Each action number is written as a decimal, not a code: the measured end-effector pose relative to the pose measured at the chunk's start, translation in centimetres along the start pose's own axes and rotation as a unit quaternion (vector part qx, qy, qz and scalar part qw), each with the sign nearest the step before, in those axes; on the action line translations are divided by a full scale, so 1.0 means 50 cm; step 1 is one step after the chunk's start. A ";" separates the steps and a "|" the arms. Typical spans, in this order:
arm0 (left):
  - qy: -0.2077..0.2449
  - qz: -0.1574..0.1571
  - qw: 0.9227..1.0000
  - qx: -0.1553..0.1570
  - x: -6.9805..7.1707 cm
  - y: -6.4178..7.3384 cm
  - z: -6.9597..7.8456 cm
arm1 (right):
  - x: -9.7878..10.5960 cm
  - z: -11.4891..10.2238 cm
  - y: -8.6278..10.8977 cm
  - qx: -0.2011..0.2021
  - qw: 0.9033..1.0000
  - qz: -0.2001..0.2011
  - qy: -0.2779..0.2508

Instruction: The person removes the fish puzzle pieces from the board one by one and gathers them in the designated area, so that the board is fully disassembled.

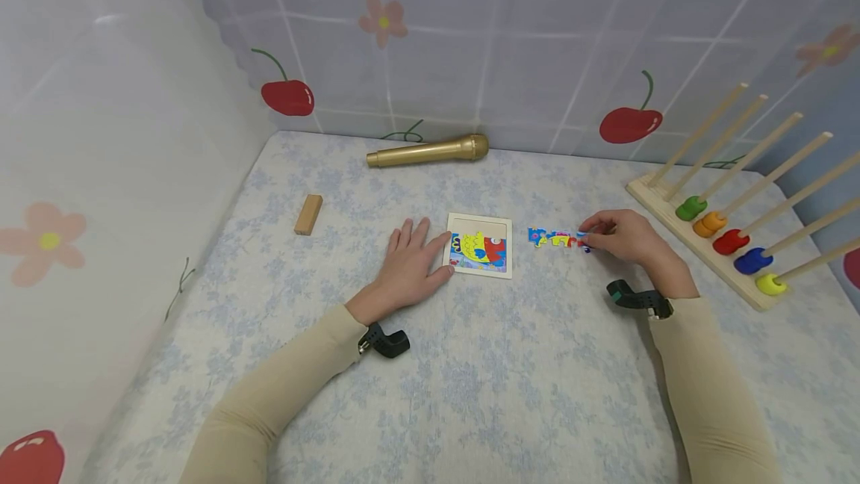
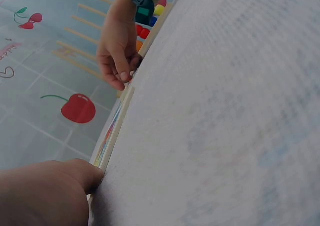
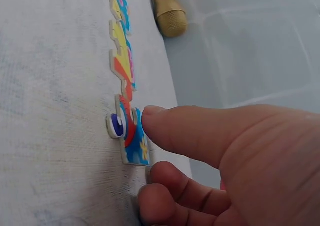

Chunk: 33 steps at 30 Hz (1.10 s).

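Observation:
A square puzzle board [image 1: 479, 270] with a light wooden rim and a partly filled fish picture lies mid-table. My left hand [image 1: 406, 269] lies spread on the cloth, thumb and forefinger touching the board's left rim. To the right of the board is a row of colourful jigsaw pieces [image 1: 559, 238], end to end. My right hand [image 1: 622, 236] has its thumb and curled fingers at the right-hand end, pinching a blue-and-red puzzle piece [image 3: 133, 141]. In the right wrist view the thumb is against the piece's edge and the fingertips are by its corner, low over the cloth.
A gold toy microphone [image 1: 430, 151] lies along the back edge by the patterned curtain. At left is a small wooden block [image 1: 309, 214]. A pegged wooden rack [image 1: 705, 241] with coloured beads stands on the right, close beyond my right hand.

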<state>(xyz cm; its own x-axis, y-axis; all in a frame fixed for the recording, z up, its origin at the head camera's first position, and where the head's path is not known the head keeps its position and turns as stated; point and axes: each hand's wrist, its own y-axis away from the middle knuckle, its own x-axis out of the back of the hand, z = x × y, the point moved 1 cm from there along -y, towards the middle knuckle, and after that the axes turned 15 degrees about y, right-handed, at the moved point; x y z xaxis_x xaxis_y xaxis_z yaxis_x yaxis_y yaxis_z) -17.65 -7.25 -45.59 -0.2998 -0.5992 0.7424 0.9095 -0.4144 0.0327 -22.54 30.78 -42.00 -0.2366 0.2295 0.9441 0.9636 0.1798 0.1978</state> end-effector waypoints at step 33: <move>-0.001 -0.006 1.000 -0.003 0.006 0.002 0.002 | -0.043 -0.341 -0.084 0.137 0.988 -0.068 -0.022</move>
<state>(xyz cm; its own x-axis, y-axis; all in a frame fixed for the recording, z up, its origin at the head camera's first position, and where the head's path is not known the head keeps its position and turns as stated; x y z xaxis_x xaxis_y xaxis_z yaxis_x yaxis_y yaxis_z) -17.61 -7.39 -45.30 -0.3108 -0.5928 0.7430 0.9036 -0.4267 0.0376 -23.98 13.23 -40.38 -0.3725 0.2250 0.9004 0.8537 0.4635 0.2374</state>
